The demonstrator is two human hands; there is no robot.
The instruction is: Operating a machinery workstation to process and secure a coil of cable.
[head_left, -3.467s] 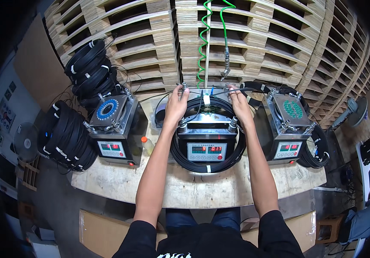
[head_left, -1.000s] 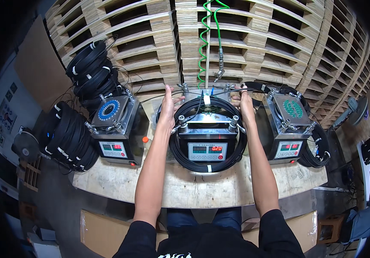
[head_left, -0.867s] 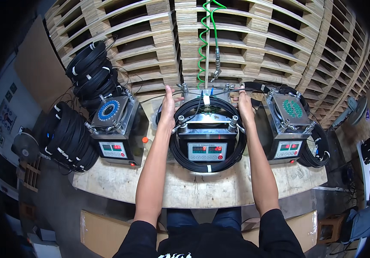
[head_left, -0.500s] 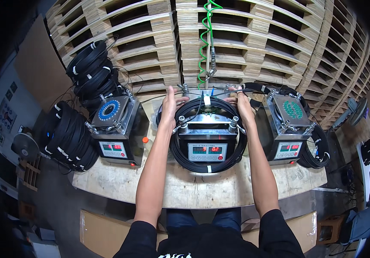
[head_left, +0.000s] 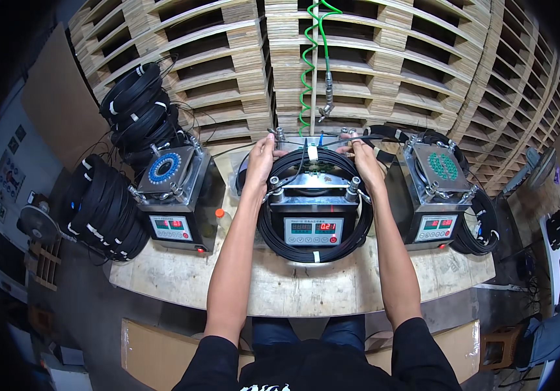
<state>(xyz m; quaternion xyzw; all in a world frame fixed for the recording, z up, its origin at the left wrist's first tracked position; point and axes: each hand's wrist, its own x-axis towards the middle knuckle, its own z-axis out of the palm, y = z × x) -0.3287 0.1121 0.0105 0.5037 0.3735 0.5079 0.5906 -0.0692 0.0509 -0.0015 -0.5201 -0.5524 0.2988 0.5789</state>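
Note:
A coil of black cable [head_left: 269, 225], bound with white ties, hangs around the middle metal test machine [head_left: 316, 202], whose front panel [head_left: 314, 231] has lit red digits. At the coil's upper left, my left hand [head_left: 262, 159] has its fingers curled on the cable. My right hand [head_left: 365, 161] closes on the coil's upper right, fingers bent inward. Parts of both hands' fingers are hidden behind the cable. Loose cable lengths cross between the hands, behind a white tag [head_left: 312, 153] at the coil's top.
Similar machines stand on the left [head_left: 174, 195] and right [head_left: 431, 195] of the wooden table [head_left: 280, 287]. Black cable coils [head_left: 107, 208] pile up at left. A green air hose [head_left: 325, 65] with a metal nozzle hangs before stacked pallets [head_left: 208, 65]. An orange-capped bottle [head_left: 220, 214] stands beside the left machine.
Both hands have moved slightly inward and their fingers have closed in on the coil. The hose nozzle has swung a little to the right. The middle panel's digits differ.

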